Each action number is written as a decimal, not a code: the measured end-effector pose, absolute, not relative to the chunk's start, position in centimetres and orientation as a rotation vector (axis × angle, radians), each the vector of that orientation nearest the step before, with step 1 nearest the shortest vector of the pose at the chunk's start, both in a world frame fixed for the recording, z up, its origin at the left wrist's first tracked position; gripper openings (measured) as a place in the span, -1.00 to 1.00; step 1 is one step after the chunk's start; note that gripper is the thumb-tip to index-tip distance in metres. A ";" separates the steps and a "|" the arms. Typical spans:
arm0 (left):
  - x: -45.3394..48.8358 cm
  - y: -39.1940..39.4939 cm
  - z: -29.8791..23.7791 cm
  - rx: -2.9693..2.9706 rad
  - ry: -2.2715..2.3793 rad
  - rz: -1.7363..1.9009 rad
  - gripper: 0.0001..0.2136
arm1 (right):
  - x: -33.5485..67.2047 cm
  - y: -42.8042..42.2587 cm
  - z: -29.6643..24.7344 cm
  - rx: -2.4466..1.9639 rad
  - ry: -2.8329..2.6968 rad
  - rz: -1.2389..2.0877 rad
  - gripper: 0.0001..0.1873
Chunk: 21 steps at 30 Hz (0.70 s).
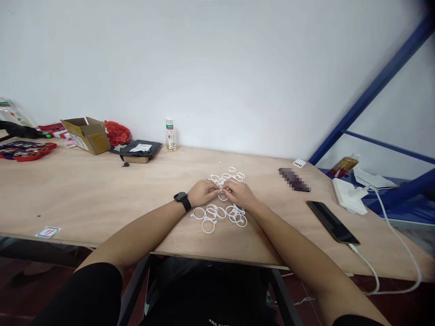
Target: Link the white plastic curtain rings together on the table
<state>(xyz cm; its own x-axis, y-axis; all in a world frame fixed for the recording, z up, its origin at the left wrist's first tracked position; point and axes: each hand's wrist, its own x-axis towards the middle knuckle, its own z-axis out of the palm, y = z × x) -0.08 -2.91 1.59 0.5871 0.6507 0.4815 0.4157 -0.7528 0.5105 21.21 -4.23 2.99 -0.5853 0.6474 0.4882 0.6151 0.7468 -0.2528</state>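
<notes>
My left hand (203,192), with a black watch (182,200) on its wrist, and my right hand (240,193) meet at the middle of the wooden table (102,194). Both have their fingers pinched together on a small white plastic ring (222,195) between them. A loose pile of white rings (228,175) lies just beyond the hands. Several more white rings (217,214) lie in a row just in front of the hands, between my forearms.
A black phone (332,222) on a white cable lies at the right, with a white power strip (349,195) and a bottle (343,166) beyond it. Far left are an open cardboard box (87,134), a red bag (117,132), a black parcel (140,151) and a small bottle (170,134). A blue metal frame (374,86) stands at right.
</notes>
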 end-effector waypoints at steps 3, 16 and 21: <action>0.0 -3.0 1.6 2.497 0.831 0.960 -0.80 | 20.9 -4.5 3.1 -0.886 -2.371 0.086 -0.84; -0.1 -3.0 1.9 2.470 0.900 1.090 -0.87 | 21.9 -3.5 2.5 -0.967 -2.354 0.324 -0.68; -0.1 -2.9 1.9 2.463 0.931 1.094 -0.86 | 21.9 -3.4 2.4 -1.008 -2.314 0.384 -0.69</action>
<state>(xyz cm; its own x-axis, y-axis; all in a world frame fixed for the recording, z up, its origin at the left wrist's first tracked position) -0.11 -2.93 1.87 0.5033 0.6619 0.5555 0.4425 -0.7496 0.4922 21.94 -3.42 2.42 -0.5463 0.7390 0.3943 0.5723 0.6731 -0.4685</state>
